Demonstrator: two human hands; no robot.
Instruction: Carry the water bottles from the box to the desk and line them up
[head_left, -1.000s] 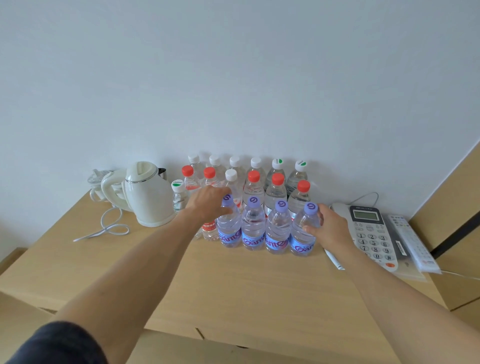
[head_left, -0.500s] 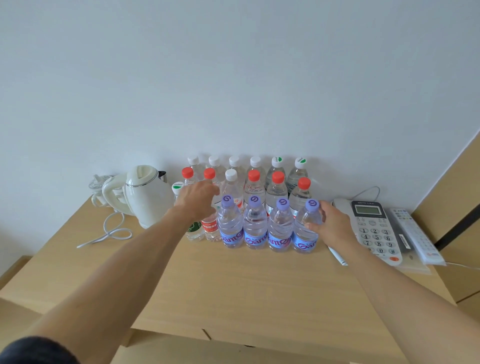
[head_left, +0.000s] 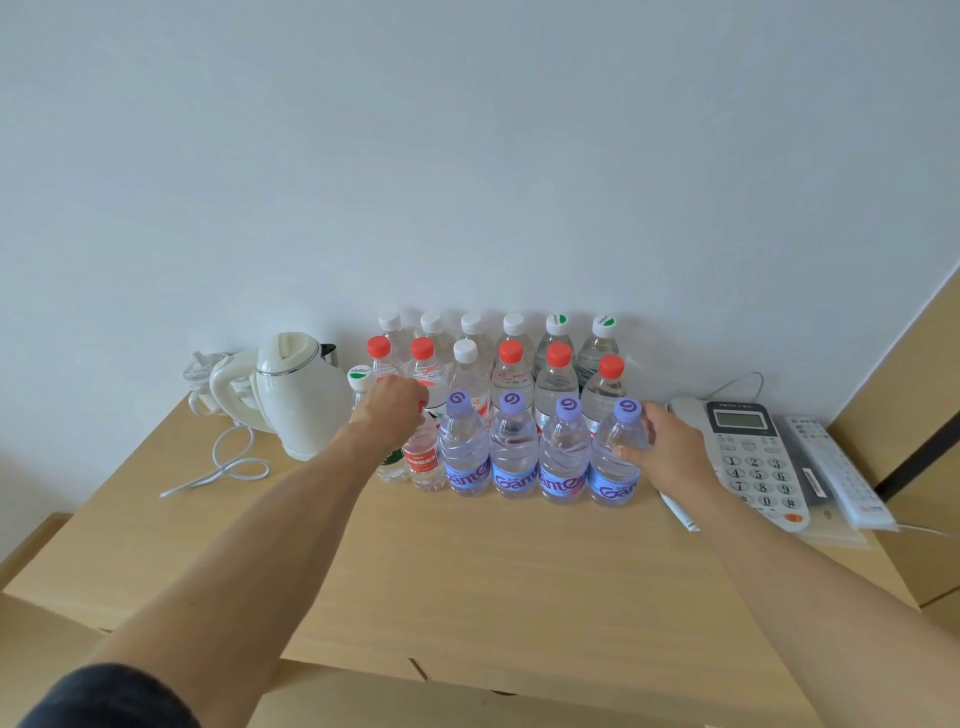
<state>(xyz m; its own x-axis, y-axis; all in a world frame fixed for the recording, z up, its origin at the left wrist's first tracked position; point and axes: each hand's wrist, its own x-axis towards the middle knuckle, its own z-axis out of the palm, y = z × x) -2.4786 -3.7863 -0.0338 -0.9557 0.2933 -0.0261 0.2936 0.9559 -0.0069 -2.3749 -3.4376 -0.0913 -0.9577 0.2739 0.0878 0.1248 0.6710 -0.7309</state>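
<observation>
Head view shows the surface (head_left: 467, 571) carrying three near-complete bottle rows against the wall; box unseen. Right hand (head_left: 670, 447) grips the end purple-capped bottle (head_left: 615, 457); left hand (head_left: 392, 410) closes over a red-labelled bottle (head_left: 423, 462). Only straightening seems left.

Bare forearms; dark sleeve (head_left: 111, 696) on left arm.

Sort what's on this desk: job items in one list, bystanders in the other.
Job: water bottles lined up on the desk; left hand on the red-label bottle; right hand on the rightmost purple-cap bottle.

Bystanders: kettle, its cord, phone, remote.
</observation>
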